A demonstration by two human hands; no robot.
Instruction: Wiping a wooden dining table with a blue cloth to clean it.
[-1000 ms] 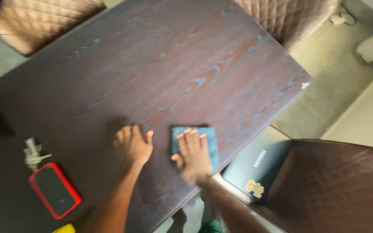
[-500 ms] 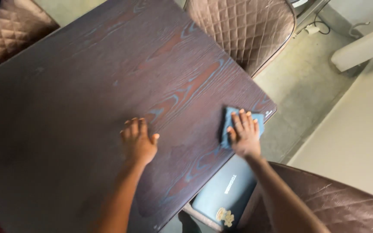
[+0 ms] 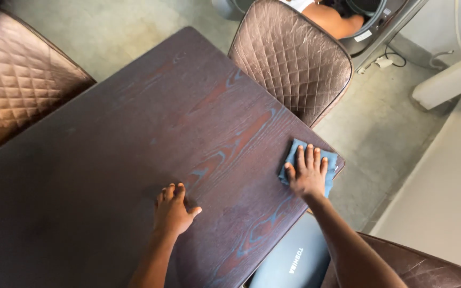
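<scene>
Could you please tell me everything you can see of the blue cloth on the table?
The blue cloth is a small piece of soft, dull blue fabric, apparently folded flat into a rough rectangle. It lies on the dark wood-grain table at its far right corner, close to the edge. The right hand presses flat on top of it with fingers spread, covering most of its middle, so only its borders show. The left hand rests on the bare tabletop, well apart from it.

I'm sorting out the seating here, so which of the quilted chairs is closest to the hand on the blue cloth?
The chair at the table's far side, just beyond the right hand pressing the blue cloth; the far-left one is farther.
</scene>
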